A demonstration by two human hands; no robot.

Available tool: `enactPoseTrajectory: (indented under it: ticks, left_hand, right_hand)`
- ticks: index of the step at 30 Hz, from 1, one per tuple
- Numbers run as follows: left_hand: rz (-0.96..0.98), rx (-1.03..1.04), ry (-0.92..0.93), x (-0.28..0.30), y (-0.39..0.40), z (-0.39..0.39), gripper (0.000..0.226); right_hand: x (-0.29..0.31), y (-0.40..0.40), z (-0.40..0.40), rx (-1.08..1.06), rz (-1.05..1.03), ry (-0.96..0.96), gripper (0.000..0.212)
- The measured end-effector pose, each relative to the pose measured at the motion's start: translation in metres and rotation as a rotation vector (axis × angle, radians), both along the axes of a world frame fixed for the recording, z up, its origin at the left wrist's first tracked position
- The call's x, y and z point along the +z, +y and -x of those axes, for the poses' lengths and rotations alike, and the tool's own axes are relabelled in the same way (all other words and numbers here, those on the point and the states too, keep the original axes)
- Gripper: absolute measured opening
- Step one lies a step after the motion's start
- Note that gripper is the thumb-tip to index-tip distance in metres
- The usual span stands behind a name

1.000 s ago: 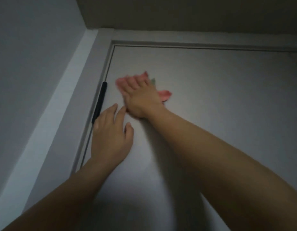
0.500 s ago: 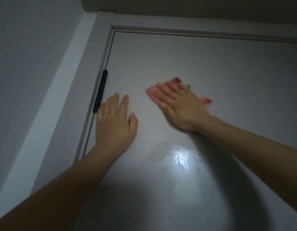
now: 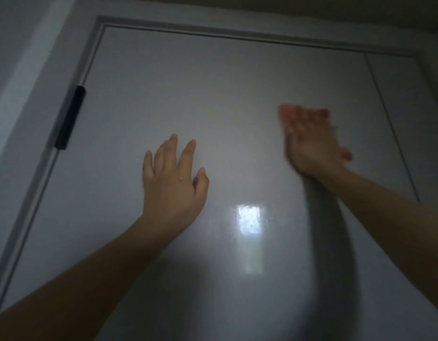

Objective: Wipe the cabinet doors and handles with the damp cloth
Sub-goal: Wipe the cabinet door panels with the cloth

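A glossy white cabinet door (image 3: 213, 94) fills the view from below. My right hand (image 3: 311, 143) lies flat on its right half, fingers straight, pressing a pink cloth (image 3: 285, 112) against the panel; only the cloth's edges show at the fingertips and by the thumb. My left hand (image 3: 173, 178) rests flat and open on the door's middle, holding nothing. A black handle (image 3: 70, 116) runs along the door's left edge, well left of both hands.
A second door panel (image 3: 405, 107) begins past a thin seam on the right. A white frame (image 3: 50, 77) and grey wall border the left side. The ceiling sits just above the door's top edge. A bright reflection (image 3: 248, 219) shines on the panel below the hands.
My right hand has swept the cloth from beside the handle rightward across the door. My left hand has stayed flat on the panel, now farther from the handle.
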State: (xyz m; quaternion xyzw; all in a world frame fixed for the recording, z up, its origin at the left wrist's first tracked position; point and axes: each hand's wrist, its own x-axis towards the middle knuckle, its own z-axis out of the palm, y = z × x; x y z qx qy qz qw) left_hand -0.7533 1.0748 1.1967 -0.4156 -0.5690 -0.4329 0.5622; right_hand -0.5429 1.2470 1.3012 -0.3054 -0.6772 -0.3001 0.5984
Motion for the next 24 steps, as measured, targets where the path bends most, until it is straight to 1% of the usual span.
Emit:
enactPoseTrajectory:
  ticks: [1,2,3,4,5,6,7,8,9,10,11,13,15,16,17,18,19,20,21,22,23,24]
  left_hand:
    - [0.012,-0.003,0.022,0.0,0.009,-0.018,0.065]
    - [0.015,-0.017,0.03,0.001,0.016,-0.031,0.064]
    - [0.012,-0.026,0.026,0.003,0.019,-0.037,0.063]
    - [0.012,-0.04,0.019,0.006,0.031,-0.056,0.063]
    - [0.008,-0.047,0.004,0.009,0.04,-0.067,0.063]
    - [0.008,-0.049,-0.006,0.01,0.048,-0.078,0.063]
    - [0.003,-0.05,-0.005,0.012,0.064,-0.096,0.063]
    - [-0.004,-0.055,-0.006,0.013,0.074,-0.107,0.063]
    - [-0.011,-0.067,-0.002,0.015,0.081,-0.113,0.062]
    - [-0.008,-0.09,-0.01,0.014,0.095,-0.128,0.062]
    - [0.001,-0.099,-0.027,0.013,0.101,-0.132,0.063]
    - [0.021,-0.089,-0.062,0.01,0.121,-0.148,0.065]
    - [0.014,-0.018,-0.068,0.006,0.135,-0.151,0.068]
    - [-0.004,0.03,-0.058,0.005,0.14,-0.151,0.069]
    - [-0.023,0.063,-0.045,0.005,0.142,-0.15,0.069]
    - [-0.033,0.086,-0.04,0.004,0.141,-0.148,0.069]
    - [-0.04,0.087,-0.041,0.002,0.145,-0.149,0.068]
    - [-0.045,0.089,-0.041,0.002,0.143,-0.148,0.068]
    - [-0.052,0.086,-0.039,0.002,0.143,-0.148,0.067]
    - [-0.059,0.083,-0.037,0.003,0.143,-0.148,0.067]
    - [-0.055,0.076,-0.027,0.002,0.146,-0.149,0.066]
    - [-0.062,0.073,-0.023,0.002,0.146,-0.148,0.065]
  right_hand:
    - [0.008,0.011,-0.021,0.02,0.13,0.118,0.066]
    - [0.016,0.01,-0.027,-0.094,0.095,0.192,0.063]
    - [0.012,0.002,-0.009,-0.208,0.134,0.232,0.058]
    - [0.005,-0.001,-0.01,-0.182,-0.003,0.328,0.053]
    - [-0.01,-0.002,-0.001,-0.105,-0.015,0.246,0.053]
    - [-0.03,0.001,0.008,-0.044,-0.103,0.017,0.056]
    - [-0.055,0.008,0.001,-0.007,-0.17,-0.186,0.058]
    - [-0.07,0.016,-0.01,0.018,-0.204,-0.293,0.059]
    - [-0.073,0.023,-0.027,0.047,-0.208,-0.347,0.06]
    - [-0.069,0.046,-0.059,0.021,-0.188,-0.296,0.062]
    - [-0.058,0.066,-0.08,-0.007,-0.186,-0.201,0.064]
    - [-0.032,0.106,-0.133,-0.079,-0.042,0.006,0.064]
    - [-0.019,0.119,-0.156,-0.077,0.091,0.164,0.058]
    - [-0.022,0.117,-0.151,-0.072,0.107,0.21,0.058]
    - [-0.035,0.112,-0.141,-0.087,0.096,0.2,0.058]
    - [-0.053,0.104,-0.13,-0.071,0.025,0.139,0.057]
    - [-0.079,0.1,-0.125,-0.039,-0.083,0.026,0.057]
    - [-0.102,0.096,-0.122,0.003,-0.182,-0.128,0.057]
    - [-0.118,0.095,-0.13,0.023,-0.23,-0.268,0.056]
    - [-0.116,0.103,-0.145,0.024,-0.241,-0.354,0.056]
    - [-0.105,0.119,-0.164,-0.007,-0.233,-0.338,0.056]
    - [-0.086,0.133,-0.181,-0.026,-0.176,-0.239,0.056]
